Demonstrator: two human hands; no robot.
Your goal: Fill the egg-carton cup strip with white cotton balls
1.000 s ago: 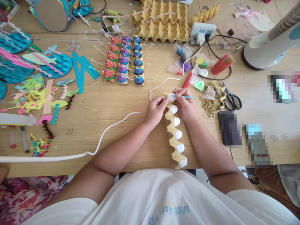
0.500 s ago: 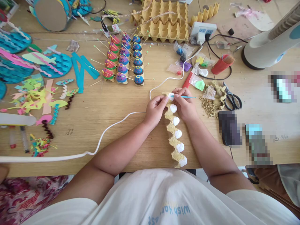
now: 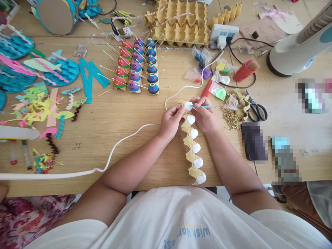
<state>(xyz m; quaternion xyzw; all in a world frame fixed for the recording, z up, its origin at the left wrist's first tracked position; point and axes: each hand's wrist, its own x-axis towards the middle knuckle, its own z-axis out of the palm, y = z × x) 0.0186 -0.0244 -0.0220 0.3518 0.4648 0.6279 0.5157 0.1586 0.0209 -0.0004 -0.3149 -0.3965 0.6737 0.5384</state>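
Note:
A strip of yellowish egg carton (image 3: 187, 141) runs along the table toward my body, its row of bumps capped with white, clay-like lumps (image 3: 194, 133). My left hand (image 3: 169, 121) is closed on the far end of this strip, thumb and fingers pinching beside the last white lump (image 3: 188, 106). Between the fingers of my right hand (image 3: 207, 117) is a thin blue stick-shaped tool (image 3: 211, 107). Its inner end lies at that same far lump; the exact contact is hidden by my fingers.
Painted carton strips (image 3: 135, 65) with pins stand beyond my hands, before stacked egg trays (image 3: 181, 24). To the right lie scissors (image 3: 256, 110), a red cup (image 3: 246, 71) and clay bags (image 3: 220, 92). A white cable (image 3: 121, 139) crosses leftward toward paper scraps (image 3: 36, 107).
My right fingers have shifted slightly on the blue tool, and more of the far white lump shows. The left hand keeps its grip on the strip.

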